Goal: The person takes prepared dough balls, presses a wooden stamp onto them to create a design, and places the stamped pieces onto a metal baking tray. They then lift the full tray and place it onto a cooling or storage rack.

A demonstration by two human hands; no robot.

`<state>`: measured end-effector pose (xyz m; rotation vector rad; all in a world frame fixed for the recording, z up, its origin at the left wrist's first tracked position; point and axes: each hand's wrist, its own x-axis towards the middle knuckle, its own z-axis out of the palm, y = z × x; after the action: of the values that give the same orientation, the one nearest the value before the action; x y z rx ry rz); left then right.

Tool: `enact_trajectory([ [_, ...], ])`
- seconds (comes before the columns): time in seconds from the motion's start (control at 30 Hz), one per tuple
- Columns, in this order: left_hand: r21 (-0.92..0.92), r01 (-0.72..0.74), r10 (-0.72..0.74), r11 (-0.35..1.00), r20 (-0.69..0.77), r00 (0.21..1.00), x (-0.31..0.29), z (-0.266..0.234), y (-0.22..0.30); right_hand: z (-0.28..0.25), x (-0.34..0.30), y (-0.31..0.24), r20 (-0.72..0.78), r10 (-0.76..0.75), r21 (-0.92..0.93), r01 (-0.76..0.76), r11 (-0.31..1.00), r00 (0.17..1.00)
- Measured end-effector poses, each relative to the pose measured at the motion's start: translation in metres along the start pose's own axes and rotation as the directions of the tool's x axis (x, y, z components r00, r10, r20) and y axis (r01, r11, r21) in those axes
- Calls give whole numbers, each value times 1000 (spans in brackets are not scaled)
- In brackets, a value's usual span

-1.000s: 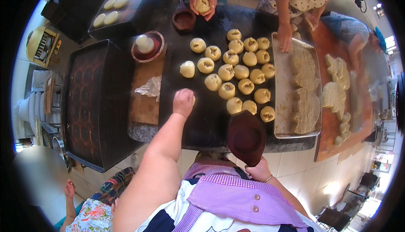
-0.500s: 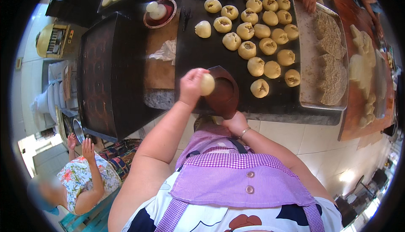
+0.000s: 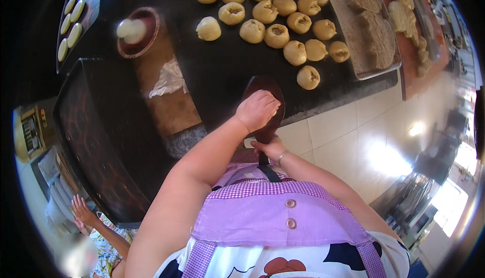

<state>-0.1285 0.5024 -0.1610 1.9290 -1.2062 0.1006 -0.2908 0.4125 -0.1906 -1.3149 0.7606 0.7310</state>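
My left hand [image 3: 259, 110] is closed and pressed down over the hollow of a dark reddish-brown wooden mould [image 3: 273, 121]. The pale dough ball seen in that hand half a second ago is hidden beneath it. My right hand [image 3: 271, 149] grips the mould's handle end, close to my apron. The mould is over the near edge of a black worktop [image 3: 217, 71]. Farther off on that worktop sit several round, yellowish dough balls [image 3: 277, 36], many with a puckered opening showing brown filling. A paler, smoother dough ball [image 3: 208, 29] lies at their left.
To the left stand a bowl with white pieces [image 3: 153, 30], a crumpled white cloth [image 3: 169, 79] and a dark box-like block [image 3: 86, 126]. A tray of pale ovals [image 3: 96, 0] is at far left. Right is a metal tray [image 3: 360, 71] of crumbs. Another person's hands [image 3: 83, 211] show lower left.
My left hand has moved right and down from beside the mould onto its hollow, with the dough ball now out of sight. The whole view has swung, shifting the worktop leftward and up.
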Motion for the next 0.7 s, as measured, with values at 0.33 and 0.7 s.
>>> enact_trajectory([
  [0.33,301,40,-187,953,478,858,37,-10,27,12,-1,-10,32,-4,225,-4,974,999],
  [0.7,399,45,-271,916,532,802,37,1,24,8,-6,-15,97,-5,206,-16,978,995],
])
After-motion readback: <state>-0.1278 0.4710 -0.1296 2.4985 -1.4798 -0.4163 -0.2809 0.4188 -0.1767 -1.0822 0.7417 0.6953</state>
